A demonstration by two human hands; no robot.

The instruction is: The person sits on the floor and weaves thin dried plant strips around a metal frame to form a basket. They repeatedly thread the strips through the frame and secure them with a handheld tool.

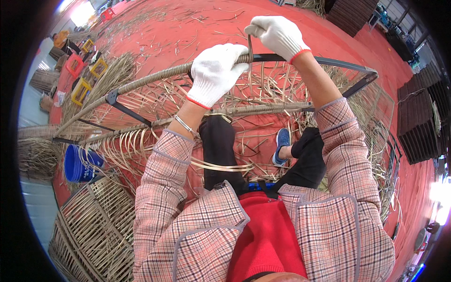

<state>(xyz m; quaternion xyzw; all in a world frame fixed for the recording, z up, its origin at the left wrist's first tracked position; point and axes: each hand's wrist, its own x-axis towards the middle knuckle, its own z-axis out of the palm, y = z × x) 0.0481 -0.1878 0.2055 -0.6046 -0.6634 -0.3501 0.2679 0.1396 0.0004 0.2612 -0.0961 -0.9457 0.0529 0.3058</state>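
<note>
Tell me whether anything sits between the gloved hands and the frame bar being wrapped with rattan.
Nothing visible does. The left hand grips the frame bar directly, and the right hand pinches the rattan strip just above it.

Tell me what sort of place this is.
Probably a wicker furniture workshop. The gloved left hand and right hand wrap a strip round a dark metal frame; loose cane strips litter the red floor, and woven panels lie nearby.
</note>
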